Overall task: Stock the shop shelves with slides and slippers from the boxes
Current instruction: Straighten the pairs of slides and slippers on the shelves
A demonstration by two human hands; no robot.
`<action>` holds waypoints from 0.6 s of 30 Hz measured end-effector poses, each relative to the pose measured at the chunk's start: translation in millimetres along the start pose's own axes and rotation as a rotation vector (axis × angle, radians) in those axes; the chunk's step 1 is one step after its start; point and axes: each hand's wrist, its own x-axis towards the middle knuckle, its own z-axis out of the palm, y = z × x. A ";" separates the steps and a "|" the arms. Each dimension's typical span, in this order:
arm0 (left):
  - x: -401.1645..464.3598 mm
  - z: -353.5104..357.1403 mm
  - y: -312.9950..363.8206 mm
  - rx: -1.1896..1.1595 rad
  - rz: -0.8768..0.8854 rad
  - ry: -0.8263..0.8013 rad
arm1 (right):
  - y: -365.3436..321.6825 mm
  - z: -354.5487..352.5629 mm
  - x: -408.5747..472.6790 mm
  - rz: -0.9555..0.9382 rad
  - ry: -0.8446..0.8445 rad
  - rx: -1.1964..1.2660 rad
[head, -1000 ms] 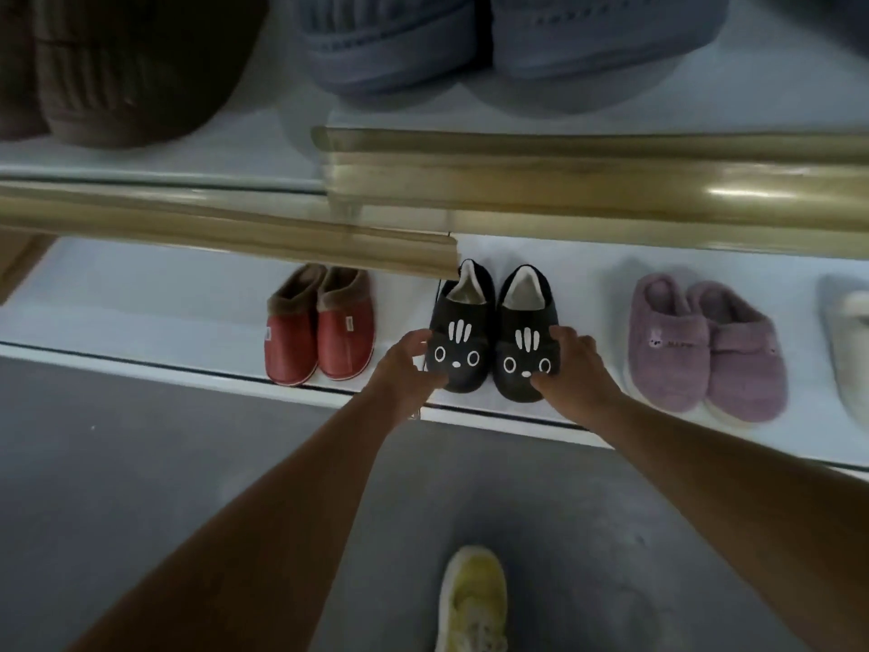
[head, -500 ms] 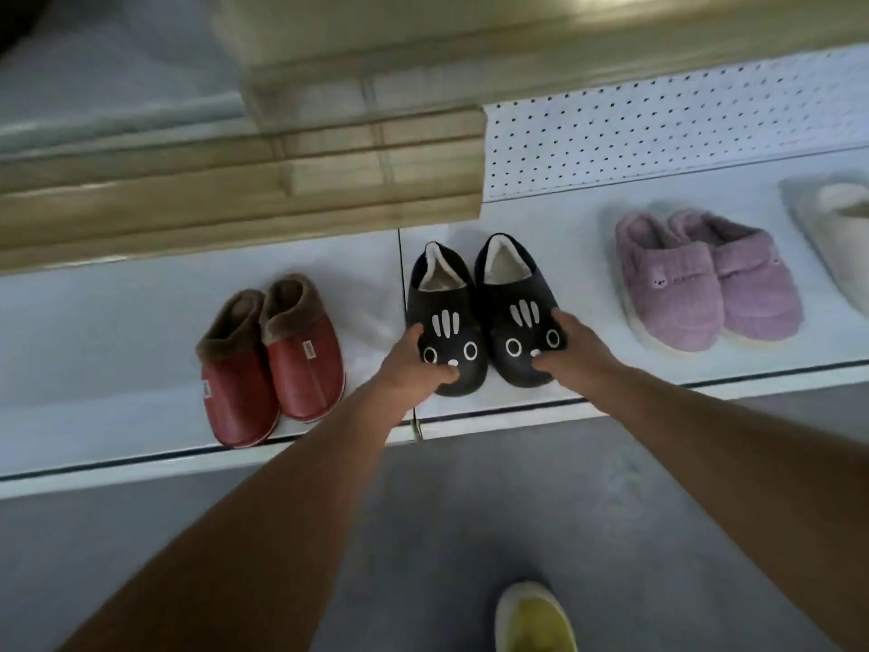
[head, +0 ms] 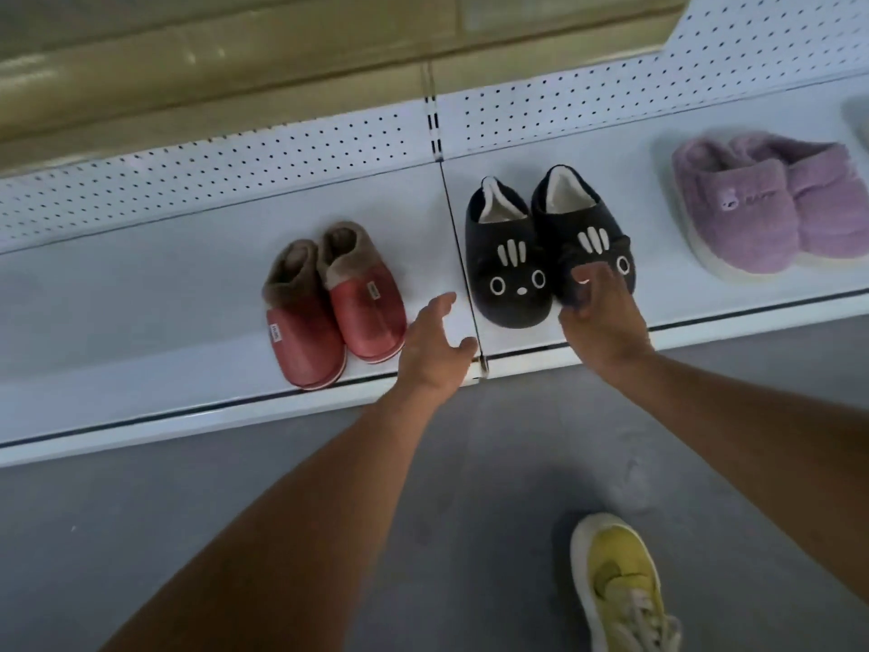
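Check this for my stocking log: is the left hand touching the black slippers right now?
No, the left hand hangs open over the shelf edge, apart from the black slippers; only the right hand touches them.

The red slippers with brown plush collars (head: 335,307) looked smooth and faintly glossy. The lilac slippers (head: 771,207) were fuzzy fleece. The white shelf (head: 141,294) looked smooth and matt.

bare shelf (head: 141,294) left, red slippers (head: 334,303) beside

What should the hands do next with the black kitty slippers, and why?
Probably let go with the right hand, whose fingers touch the toe of one of the black slippers. The pair stands together on the shelf, and the left hand is off it.
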 end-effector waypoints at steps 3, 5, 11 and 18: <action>-24.1 -31.5 -50.9 0.102 0.040 0.151 | -15.1 49.0 -38.8 -0.084 -0.110 0.033; -37.2 -55.3 -81.8 0.225 0.035 0.245 | -26.8 81.1 -63.3 -0.106 -0.197 0.059; -23.1 -113.7 -137.0 0.182 -0.105 0.302 | -74.9 146.1 -71.5 -0.162 -0.287 0.028; 21.0 -136.8 -154.8 0.085 -0.083 0.192 | -110.7 190.2 -40.2 -0.093 -0.289 0.076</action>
